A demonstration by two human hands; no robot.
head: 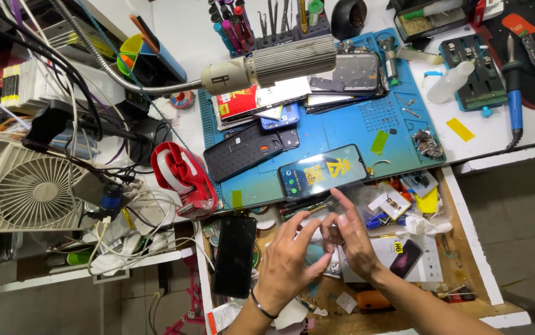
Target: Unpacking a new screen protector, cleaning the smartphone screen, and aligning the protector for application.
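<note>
Head view: looked down on a repair bench w/ an open drawer (466, 248) below it.
Left hand (289, 263): over the drawer, thumb and fingers curled in, tips pinched on a small clear piece (331, 231); dark band on the wrist.
Right hand (354, 239): just beside the left, fingertips meeting it on the same clear piece; index stretched up toward the phone.
Hands: together, both nipping the piece; what exactly it was, too small and blurred to tell.
Phone (322, 171): lit screen, lay tilted on the blue mat (348, 127) at its near edge, just above the hands, not touched.
Black phone (234, 255): dark screen, in the drawer's left part, left of the left hand.
Tape holder (184, 177): red, left of the mat.
Fan (32, 186): white, far left, amid cables.
Lamp (267, 65): gooseneck, head over the mat's top.
Iron (513, 80): blue handle, right on the bench.
</note>
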